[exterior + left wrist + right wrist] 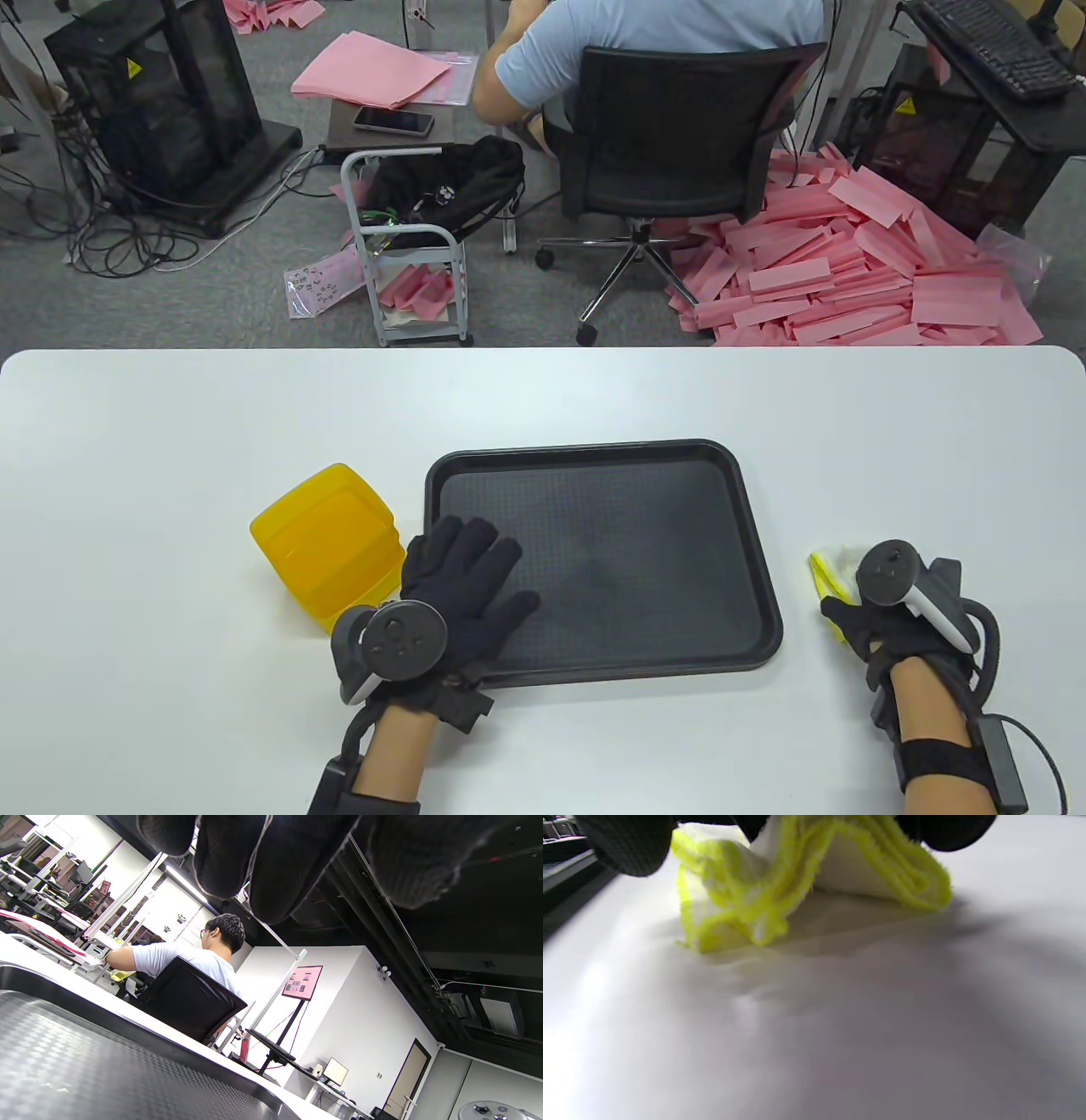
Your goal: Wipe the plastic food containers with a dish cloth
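A yellow plastic container [327,543] stands on the white table left of the black tray [645,552]. My left hand [467,573] lies flat and spread over the tray's near left corner, beside the container and holding nothing. In the left wrist view its fingers [275,861] hang over the tray's ribbed floor [85,1069]. My right hand [857,611] rests on a white dish cloth with yellow edging [831,573] right of the tray. In the right wrist view its fingers [628,844] grip the bunched cloth [814,878], which touches the table.
The table's far edge [543,350] runs behind the tray. Beyond it a person sits on a black office chair [679,136], with a small cart [416,246] and a pile of pink foam strips [857,263] on the floor.
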Demonstrator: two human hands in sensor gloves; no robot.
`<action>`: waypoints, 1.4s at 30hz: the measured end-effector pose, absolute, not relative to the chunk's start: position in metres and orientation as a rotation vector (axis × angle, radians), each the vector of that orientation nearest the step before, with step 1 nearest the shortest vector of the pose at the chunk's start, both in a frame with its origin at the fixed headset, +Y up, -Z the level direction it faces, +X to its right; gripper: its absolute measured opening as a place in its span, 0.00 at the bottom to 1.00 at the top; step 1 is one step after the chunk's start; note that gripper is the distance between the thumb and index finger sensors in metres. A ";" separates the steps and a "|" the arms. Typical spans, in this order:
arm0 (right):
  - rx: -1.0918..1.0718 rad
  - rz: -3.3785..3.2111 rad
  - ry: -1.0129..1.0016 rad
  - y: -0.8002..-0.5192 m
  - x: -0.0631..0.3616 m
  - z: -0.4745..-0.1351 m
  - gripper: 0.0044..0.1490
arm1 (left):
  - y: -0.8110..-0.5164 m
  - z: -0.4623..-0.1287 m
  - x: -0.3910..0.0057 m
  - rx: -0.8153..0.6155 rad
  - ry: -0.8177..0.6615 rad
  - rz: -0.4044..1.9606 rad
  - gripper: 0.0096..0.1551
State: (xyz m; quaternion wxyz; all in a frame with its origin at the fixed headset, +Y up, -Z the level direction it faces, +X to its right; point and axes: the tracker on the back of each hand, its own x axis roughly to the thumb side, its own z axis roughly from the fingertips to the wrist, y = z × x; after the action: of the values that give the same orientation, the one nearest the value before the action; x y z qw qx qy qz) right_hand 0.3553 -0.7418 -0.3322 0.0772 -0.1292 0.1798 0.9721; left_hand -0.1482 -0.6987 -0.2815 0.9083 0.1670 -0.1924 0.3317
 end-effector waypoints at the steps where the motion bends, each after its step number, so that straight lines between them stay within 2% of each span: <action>1: -0.388 2.888 0.536 -0.740 0.357 -0.331 0.53 | -0.699 -0.281 -0.148 0.345 -0.398 0.686 0.43; 6: -0.407 2.812 0.463 -0.728 0.367 -0.327 0.52 | -0.698 -0.280 -0.148 0.348 -0.399 0.695 0.43; 10: -0.373 2.806 0.343 -0.705 0.369 -0.324 0.50 | -0.697 -0.280 -0.148 0.351 -0.400 0.694 0.43; 15: -0.167 2.800 0.170 -0.673 0.342 -0.320 0.49 | -0.697 -0.279 -0.149 0.347 -0.395 0.682 0.43; 18: 0.019 2.818 0.111 -0.662 0.307 -0.316 0.48 | -0.697 -0.279 -0.149 0.344 -0.392 0.687 0.42; 25: 0.369 2.795 -0.140 -0.664 0.237 -0.303 0.53 | -0.699 -0.279 -0.148 0.334 -0.386 0.679 0.42; 32: 0.576 2.795 -0.348 -0.673 0.187 -0.289 0.56 | -0.700 -0.280 -0.147 0.316 -0.376 0.662 0.42; 42: 0.610 2.793 -0.311 -0.682 0.176 -0.288 0.55 | -0.700 -0.281 -0.146 0.316 -0.383 0.673 0.41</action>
State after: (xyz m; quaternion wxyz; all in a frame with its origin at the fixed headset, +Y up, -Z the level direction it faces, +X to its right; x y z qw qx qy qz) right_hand 0.1759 -0.6815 -0.2879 0.1323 0.2104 -0.1072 0.9627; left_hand -0.1461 -0.6996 -0.2811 0.9138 0.1533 -0.1862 0.3268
